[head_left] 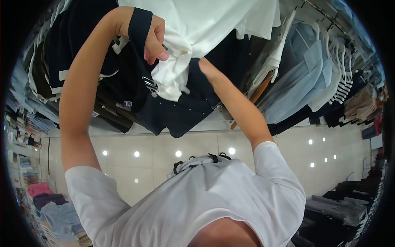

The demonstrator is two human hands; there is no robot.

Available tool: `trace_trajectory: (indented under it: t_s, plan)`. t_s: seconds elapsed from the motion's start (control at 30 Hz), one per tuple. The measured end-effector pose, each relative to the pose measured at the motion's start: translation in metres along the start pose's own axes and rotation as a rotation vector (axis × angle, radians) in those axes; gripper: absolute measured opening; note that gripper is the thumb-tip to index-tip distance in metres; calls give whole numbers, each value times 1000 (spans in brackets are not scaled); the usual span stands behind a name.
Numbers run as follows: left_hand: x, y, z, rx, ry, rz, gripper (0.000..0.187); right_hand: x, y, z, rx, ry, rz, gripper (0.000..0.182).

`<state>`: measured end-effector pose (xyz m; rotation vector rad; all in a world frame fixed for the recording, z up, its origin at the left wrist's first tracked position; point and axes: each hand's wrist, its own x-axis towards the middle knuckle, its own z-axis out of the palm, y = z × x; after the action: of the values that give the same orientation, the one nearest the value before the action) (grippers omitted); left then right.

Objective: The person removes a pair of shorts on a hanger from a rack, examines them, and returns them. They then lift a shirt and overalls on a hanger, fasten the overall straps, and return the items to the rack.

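A dark navy garment (177, 117) with small studs along its lower part hangs in front of me. My left hand (154, 41) is closed at the upper left, with a dark strap of the garment looped over it. Bunched white cloth (170, 78) lies against the navy fabric, below a white shirt (210, 24). Silver clips (149, 84) show beside the bunched cloth. My right forearm runs up to the navy garment's right side, where the fabric covers my right hand and its fingers are hidden.
Light blue shirts (300, 82) hang on a rack at the right. Dark clothes (78, 41) hang at the left. Folded clothes (57, 214) lie at the lower left, and dark trousers (341, 210) at the lower right. Below the rack is a tiled floor (123, 152).
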<state>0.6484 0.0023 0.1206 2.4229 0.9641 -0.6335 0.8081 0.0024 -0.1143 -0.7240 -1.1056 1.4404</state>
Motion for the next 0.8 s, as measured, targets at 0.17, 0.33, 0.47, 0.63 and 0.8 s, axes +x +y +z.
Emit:
trace_trajectory:
  t_s: [0.17,0.33,0.47,0.63,0.8]
  plan:
    - [-2,6,-13,-31,-46,-6,36,11,14,-9,-371,-71,-382,58]
    - [1,-14,-29,-136,56,20,38,-26,-55,-28,-873,-616,292,47]
    - [0,-33,-33,-237,156,-130,47,-46,-72,-69,-732,-317,156,38]
    - [10,-77,-22,-412,187,-110,56,-46,-81,-124,-266,259,-328,39]
    - [25,-108,-10,-550,308,-107,59,-44,-117,-150,-81,373,-573,62]
